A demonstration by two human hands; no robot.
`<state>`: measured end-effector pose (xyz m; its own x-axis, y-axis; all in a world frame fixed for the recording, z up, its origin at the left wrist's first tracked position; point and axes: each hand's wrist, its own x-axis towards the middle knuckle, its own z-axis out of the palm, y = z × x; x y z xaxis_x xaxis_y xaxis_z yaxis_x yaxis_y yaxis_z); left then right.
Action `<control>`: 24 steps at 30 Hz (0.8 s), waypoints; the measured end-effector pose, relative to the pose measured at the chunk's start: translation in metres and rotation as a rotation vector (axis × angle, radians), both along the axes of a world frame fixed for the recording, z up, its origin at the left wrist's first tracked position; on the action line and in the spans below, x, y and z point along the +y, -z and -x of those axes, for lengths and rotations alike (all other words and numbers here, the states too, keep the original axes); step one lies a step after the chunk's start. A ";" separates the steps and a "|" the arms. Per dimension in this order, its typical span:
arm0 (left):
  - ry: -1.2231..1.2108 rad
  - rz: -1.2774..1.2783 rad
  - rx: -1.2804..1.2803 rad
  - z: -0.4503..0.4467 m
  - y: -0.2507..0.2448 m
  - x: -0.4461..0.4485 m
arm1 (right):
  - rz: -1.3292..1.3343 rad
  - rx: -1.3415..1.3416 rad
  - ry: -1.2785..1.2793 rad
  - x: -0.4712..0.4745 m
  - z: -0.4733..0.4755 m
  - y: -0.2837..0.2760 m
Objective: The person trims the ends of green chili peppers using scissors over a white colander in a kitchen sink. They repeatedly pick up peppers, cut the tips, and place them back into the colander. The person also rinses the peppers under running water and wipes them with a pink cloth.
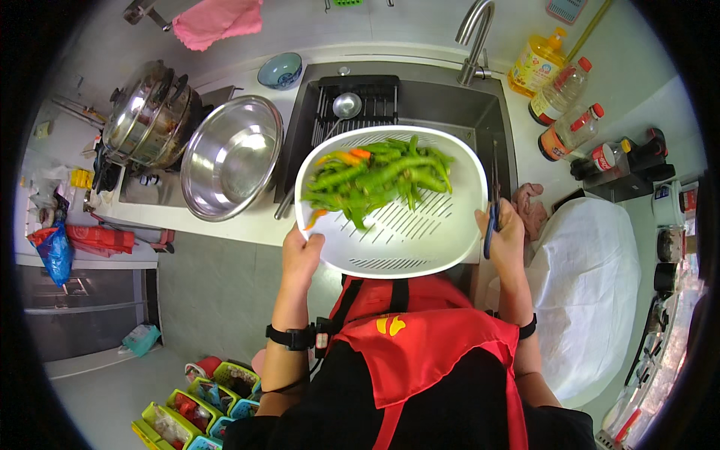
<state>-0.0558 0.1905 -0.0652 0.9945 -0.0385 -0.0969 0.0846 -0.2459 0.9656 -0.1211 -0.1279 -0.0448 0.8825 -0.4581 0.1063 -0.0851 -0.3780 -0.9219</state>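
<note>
A white oval colander basket (394,247) is held up in front of me, over the near edge of the sink. Green chili peppers (388,171) are heaped in its far left half, slightly blurred, with a few orange ones (346,156) among them. My left hand (301,253) grips the lower left rim, thumb on the inside. On the right side, my right hand (504,230) has its thumb on the rim and also holds scissors (492,222) with dark blue handles, blades pointing away from me. My fingers under the basket are hidden.
The sink (489,112) holds a black drying rack (360,84) with a metal ladle (347,106). Left of it stand a steel basin (233,157), a blue bowl (279,71) and a steamer pot (149,121). Bottles (559,90) line the right counter beside the faucet (475,42).
</note>
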 end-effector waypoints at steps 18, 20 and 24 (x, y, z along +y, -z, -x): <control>-0.118 0.032 -0.082 0.025 0.019 0.017 | -0.087 -0.141 0.029 0.008 0.019 0.011; -0.081 0.025 -0.119 0.019 0.018 0.019 | -0.152 -0.113 0.005 0.008 0.014 0.015; -0.032 -0.096 0.112 0.003 0.006 0.015 | 0.060 0.075 -0.016 0.007 -0.006 0.031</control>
